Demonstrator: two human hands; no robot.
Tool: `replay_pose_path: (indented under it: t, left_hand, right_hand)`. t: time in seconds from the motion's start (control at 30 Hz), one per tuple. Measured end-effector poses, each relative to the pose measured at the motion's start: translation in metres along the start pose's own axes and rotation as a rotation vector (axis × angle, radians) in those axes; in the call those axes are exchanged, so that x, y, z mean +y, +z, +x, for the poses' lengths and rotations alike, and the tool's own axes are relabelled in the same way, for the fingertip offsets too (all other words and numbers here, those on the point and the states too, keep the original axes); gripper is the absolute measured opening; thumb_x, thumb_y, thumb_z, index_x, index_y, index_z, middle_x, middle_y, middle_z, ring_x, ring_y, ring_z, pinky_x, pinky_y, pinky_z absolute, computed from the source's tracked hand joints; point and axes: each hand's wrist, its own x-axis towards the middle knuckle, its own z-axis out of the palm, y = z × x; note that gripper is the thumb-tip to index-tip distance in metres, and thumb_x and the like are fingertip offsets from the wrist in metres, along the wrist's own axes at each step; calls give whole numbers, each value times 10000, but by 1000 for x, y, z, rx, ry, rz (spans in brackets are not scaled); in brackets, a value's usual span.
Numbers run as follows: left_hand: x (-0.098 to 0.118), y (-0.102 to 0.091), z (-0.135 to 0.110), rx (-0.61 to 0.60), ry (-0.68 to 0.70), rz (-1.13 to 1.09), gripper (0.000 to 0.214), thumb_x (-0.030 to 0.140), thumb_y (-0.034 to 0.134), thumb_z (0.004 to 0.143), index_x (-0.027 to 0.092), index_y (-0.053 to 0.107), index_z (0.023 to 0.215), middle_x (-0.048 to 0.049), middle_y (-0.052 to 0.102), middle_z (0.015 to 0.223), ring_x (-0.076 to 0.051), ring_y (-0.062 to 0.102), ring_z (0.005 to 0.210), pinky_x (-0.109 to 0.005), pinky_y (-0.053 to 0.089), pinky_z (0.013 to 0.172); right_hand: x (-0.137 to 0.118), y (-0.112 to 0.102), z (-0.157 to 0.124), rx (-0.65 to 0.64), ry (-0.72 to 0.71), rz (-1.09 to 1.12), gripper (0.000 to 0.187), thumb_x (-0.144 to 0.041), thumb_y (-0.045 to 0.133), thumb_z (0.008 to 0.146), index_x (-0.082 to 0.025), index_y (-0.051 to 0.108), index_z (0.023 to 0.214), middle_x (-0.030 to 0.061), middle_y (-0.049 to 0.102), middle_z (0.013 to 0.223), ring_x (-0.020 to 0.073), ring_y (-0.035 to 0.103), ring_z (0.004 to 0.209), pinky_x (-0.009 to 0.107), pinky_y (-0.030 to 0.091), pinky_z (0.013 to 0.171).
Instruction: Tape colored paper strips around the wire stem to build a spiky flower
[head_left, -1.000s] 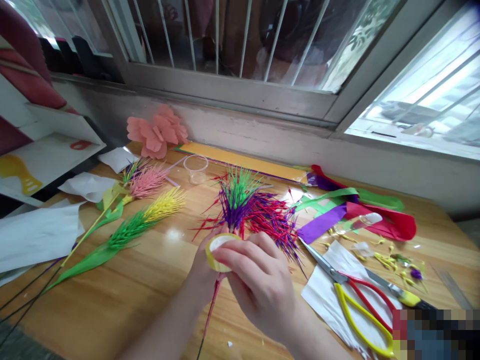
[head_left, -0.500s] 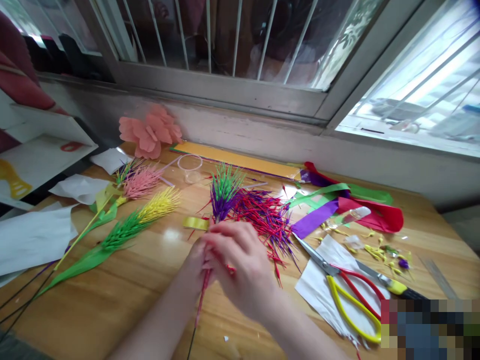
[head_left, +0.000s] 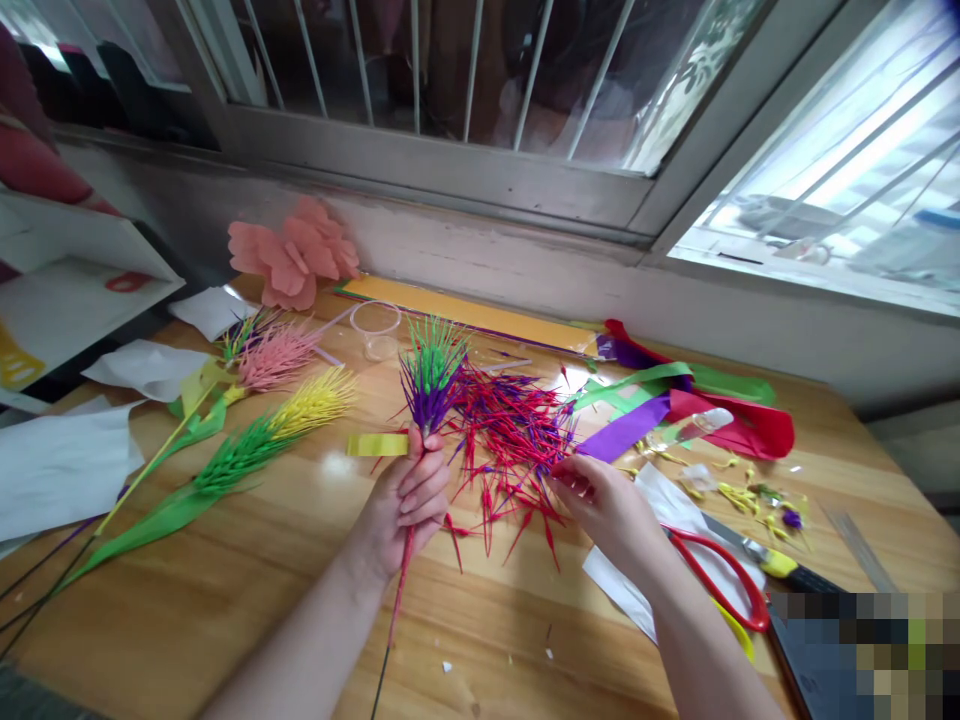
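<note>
Gripping the stem in a closed fist, the left hand is holding it upright over the table, with the purple and green tuft standing just above the thumb. The right hand is reaching into the near edge of the spikes that are lying between and ahead of the two hands; its fingertips are drawn together, though I cannot tell whether a spike is caught. A loose end of yellow tape is sticking out left of the fist; it is probably going to fold on itself or catch stray spikes if the stem is turning. If the fist is loosening, the tuft is risking a slip. Scissors are lying just beside the right wrist, where a drawn-back forearm could be knocking them.
</note>
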Motion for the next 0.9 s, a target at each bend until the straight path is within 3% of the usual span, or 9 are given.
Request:
replay_pose_path:
  t: [0.1,0.2,0.43,0.53,0.73,0.83,0.9]
  left_hand:
    - [-1,-1,1,-48,-4,-4,187,193,404,904,120,466,743,95,289,421,-6,345,315,-76,197,269]
    - [-2,-3,1,-73,-5,26,167,199,469,876,118,472,729,100,265,424,-5,327,317,-79,192,268]
    - [-4,-4,3,-20,26,156,171,221,523,847,132,475,709,102,264,432,-3,244,303,-85,201,269]
    - [-5,-5,4,12,48,234,180,250,489,866,134,485,729,98,288,431,-7,225,302,-92,207,271]
    - [-8,-6,2,39,72,367,191,293,496,858,138,498,747,92,325,435,-14,196,311,-102,196,269]
    - [-8,-6,2,38,70,374,189,293,503,853,142,494,741,95,311,430,-16,168,315,-105,179,269]
    - [-8,-6,3,37,74,365,187,285,508,851,144,487,730,98,297,427,-17,151,318,-104,173,271]
  right_hand:
    - [-2,1,-3,-37,46,-85,174,-310,471,797,-207,611,813,31,630,747,184,572,687,268,392,587]
    - [-9,6,-2,7,100,-188,183,-326,472,802,-207,605,845,41,632,792,198,583,737,271,369,594]
    - [-22,10,7,-36,182,-248,94,-271,509,740,-200,564,715,63,629,772,223,584,717,266,269,515]
    - [-17,3,7,-74,181,-164,89,-265,501,735,-206,554,693,44,628,715,208,581,669,259,276,511]
    - [7,-6,6,-193,134,134,134,-310,489,767,-191,550,755,13,646,694,151,594,640,230,401,549]
    - [15,-5,3,-166,86,300,161,-338,506,772,-181,545,772,19,641,701,148,580,635,236,420,554]
    - [15,-4,1,-105,43,293,157,-328,503,784,-185,564,797,17,628,687,146,554,609,247,416,548]
